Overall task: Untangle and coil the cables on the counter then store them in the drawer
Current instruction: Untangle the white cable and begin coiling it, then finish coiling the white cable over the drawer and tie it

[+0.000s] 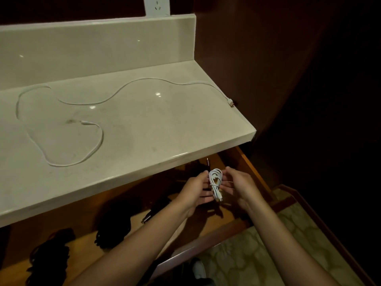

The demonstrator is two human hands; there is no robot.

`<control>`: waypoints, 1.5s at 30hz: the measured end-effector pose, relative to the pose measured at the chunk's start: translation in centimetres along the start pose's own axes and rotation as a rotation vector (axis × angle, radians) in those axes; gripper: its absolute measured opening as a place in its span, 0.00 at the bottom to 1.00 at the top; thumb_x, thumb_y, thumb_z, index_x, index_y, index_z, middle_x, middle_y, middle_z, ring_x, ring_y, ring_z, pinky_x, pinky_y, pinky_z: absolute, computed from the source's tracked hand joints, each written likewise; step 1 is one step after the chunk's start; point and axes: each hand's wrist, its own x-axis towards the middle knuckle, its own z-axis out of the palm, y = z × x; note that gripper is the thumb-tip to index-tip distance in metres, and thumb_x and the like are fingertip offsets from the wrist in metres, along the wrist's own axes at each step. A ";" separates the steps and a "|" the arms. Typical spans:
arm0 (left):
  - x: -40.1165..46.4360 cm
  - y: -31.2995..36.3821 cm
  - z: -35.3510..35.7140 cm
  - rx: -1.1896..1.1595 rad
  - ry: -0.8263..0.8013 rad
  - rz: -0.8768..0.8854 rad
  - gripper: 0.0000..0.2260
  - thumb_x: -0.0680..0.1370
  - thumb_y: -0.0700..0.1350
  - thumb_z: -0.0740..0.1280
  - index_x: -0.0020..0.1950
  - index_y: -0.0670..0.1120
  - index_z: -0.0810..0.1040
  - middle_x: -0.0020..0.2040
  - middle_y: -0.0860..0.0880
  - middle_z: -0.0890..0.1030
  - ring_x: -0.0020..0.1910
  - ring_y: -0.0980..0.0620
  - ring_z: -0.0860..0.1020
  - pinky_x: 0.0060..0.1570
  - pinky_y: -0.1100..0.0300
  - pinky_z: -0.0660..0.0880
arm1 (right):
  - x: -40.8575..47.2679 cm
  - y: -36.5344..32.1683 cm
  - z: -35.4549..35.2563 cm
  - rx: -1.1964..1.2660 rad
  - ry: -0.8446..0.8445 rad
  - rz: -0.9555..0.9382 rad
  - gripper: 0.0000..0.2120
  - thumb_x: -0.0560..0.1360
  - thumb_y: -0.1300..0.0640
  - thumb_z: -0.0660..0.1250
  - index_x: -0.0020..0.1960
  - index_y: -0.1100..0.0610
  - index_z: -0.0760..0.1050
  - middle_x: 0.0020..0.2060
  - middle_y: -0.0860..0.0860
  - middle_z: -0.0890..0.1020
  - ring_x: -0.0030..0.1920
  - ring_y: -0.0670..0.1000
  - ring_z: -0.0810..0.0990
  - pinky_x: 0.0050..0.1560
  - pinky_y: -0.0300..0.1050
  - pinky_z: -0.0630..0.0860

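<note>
No text, label, brand, number or sign can be read anywhere. The white wall socket [157, 6] above the table [144, 124] is seen to carry only its slots, with no lettering made out.

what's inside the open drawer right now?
Drawer holds several black cable bundles, dim and hard to count. Both hands, left and right, hold a coiled white cable above it. The counter covers its back.

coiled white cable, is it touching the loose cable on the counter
Apart. The head view shows the coiled white cable held between both hands over the open drawer, below the counter edge, while the loose cable lies flat on the counter.
</note>
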 end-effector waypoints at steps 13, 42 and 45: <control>5.0 -2.1 5.0 -0.036 -0.030 -0.162 0.30 0.83 0.65 0.49 0.69 0.45 0.75 0.68 0.43 0.77 0.67 0.45 0.74 0.66 0.50 0.69 | 3.5 -0.9 -2.5 -0.007 -0.027 0.302 0.29 0.83 0.42 0.53 0.76 0.60 0.62 0.68 0.61 0.74 0.69 0.59 0.72 0.57 0.52 0.70; -6.2 13.0 -2.3 0.202 0.142 0.693 0.18 0.87 0.51 0.52 0.63 0.46 0.79 0.59 0.49 0.82 0.56 0.50 0.82 0.56 0.51 0.80 | -6.0 -10.6 5.5 0.036 -0.127 -0.507 0.16 0.84 0.51 0.54 0.53 0.53 0.81 0.51 0.52 0.85 0.54 0.49 0.84 0.61 0.49 0.78; -4.8 15.3 -2.7 0.167 0.150 0.666 0.17 0.86 0.53 0.52 0.60 0.48 0.79 0.58 0.48 0.83 0.55 0.48 0.83 0.57 0.49 0.80 | -4.9 -12.8 6.8 0.055 -0.112 -0.537 0.14 0.83 0.53 0.57 0.52 0.54 0.81 0.51 0.53 0.85 0.55 0.51 0.83 0.62 0.50 0.78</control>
